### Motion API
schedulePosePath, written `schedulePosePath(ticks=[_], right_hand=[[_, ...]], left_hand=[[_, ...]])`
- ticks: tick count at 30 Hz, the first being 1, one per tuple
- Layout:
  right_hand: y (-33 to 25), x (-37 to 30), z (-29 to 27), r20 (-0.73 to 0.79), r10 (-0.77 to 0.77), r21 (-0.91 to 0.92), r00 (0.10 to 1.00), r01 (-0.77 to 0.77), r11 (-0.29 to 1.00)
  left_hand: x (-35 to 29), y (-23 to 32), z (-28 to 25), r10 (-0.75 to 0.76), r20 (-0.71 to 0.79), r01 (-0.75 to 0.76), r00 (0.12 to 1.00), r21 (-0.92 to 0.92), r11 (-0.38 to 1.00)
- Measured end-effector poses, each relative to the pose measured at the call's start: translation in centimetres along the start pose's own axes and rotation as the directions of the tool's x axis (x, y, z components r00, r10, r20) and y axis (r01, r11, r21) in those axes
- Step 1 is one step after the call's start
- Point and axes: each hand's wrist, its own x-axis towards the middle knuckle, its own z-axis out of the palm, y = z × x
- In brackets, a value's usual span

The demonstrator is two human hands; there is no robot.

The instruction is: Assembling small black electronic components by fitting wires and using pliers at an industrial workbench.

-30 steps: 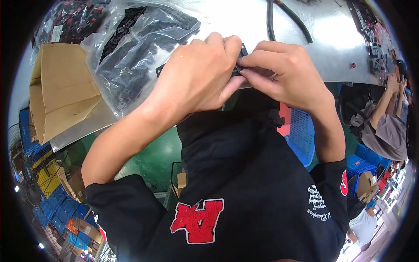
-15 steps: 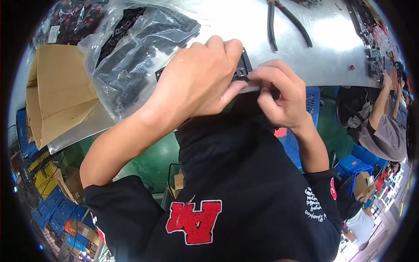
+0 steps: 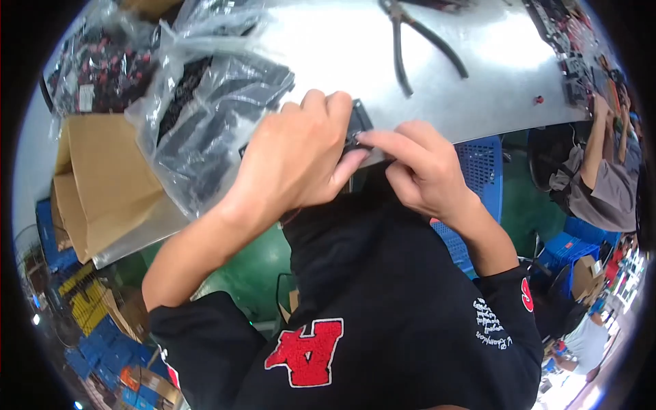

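My left hand (image 3: 297, 147) is wrapped over a flat black plastic part (image 3: 359, 121) at the front edge of the metal table. Most of that part is hidden under the hand; one corner sticks out past the knuckles and another shows by the wrist. My right hand (image 3: 427, 164) reaches in from the right, index finger extended and touching the part near a small fitting. Its thumb and other fingers are curled, and whether they hold anything small is hidden.
A clear plastic bag of black parts (image 3: 225, 109) lies left of my hands, beside an open cardboard box (image 3: 109, 184). Pliers (image 3: 420, 41) with dark handles rest beyond. A small red piece (image 3: 538, 100) sits at the right. A blue crate (image 3: 478, 171) stands below the table edge; another person (image 3: 605, 184) works far right.
The view has shifted, so the table and hands appear lower. My right index finger has straightened and now presses on the black part, where before the fingers were bent at its edge.
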Motion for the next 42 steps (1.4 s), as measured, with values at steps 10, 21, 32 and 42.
schedulePosePath(ticks=[10,21,32,42], right_hand=[[5.2,6.4,-4.5,0.06,0.568,-0.52,0.821,-0.461,0.719],[4.6,7.3,-4.1,-0.284,0.774,-0.531,0.566,-0.765,0.365],[7.0,8.3,-2.6,-0.269,0.467,-0.222,0.842,-0.526,0.821],[-3.1,8.6,-2.2,-0.218,0.6,0.976,0.77,0.167,0.142]], left_hand=[[-0.1,0.6,-0.5,-0.038,0.078,0.037,0.996,0.012,0.999],[-0.1,0.0,-0.4,-0.023,0.039,0.023,0.999,-0.017,1.0],[-0.3,-0.3,0.4,0.004,-0.041,-0.004,0.999,-0.006,1.0],[0.1,-0.4,0.4,0.033,-0.069,-0.035,0.997,-0.031,0.999]])
